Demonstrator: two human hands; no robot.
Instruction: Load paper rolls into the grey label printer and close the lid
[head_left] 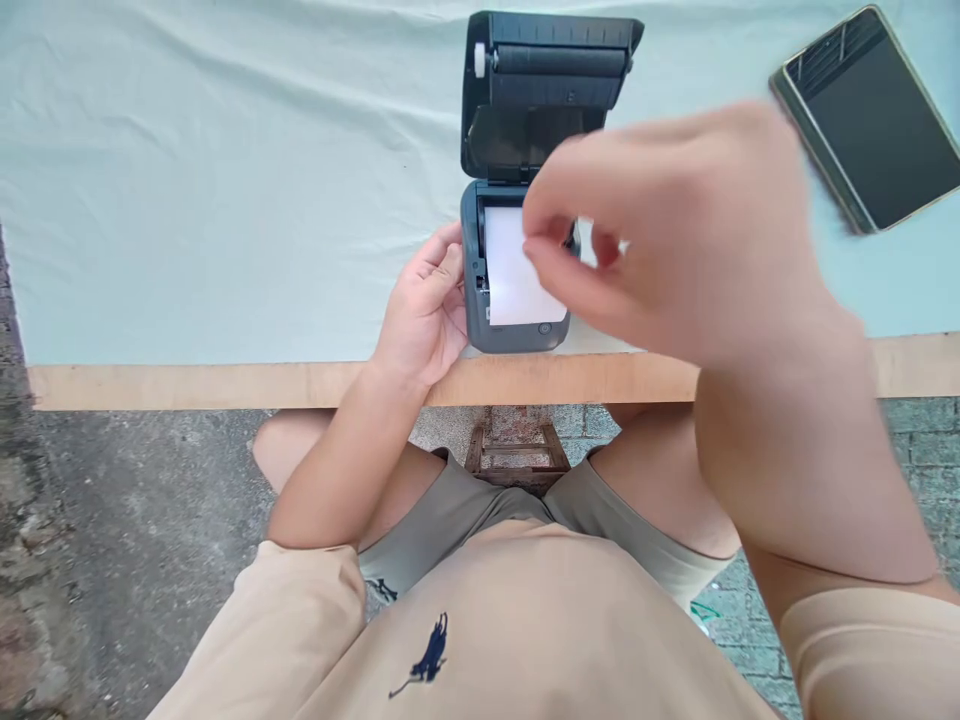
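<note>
A small dark grey label printer [517, 341] stands near the table's front edge. Its black lid [551, 90] is swung up and back, showing a roller inside. White paper [514, 285] lies over the open compartment and reaches down toward the round power button. My left hand [431, 300] grips the printer's left side, fingers partly hidden behind it. Above the paper and the printer's right side is my right hand [675, 230], slightly blurred, with thumb and forefinger drawn together in a pinch. Whether anything is between those fingertips I cannot make out.
A pale cloth [225, 200] with wrinkles covers the table, and a bare wooden edge [187, 385] runs along its front. At the upper right lies a dark-screened phone or tablet [877, 120]. Below the table is a wooden stool [517, 462].
</note>
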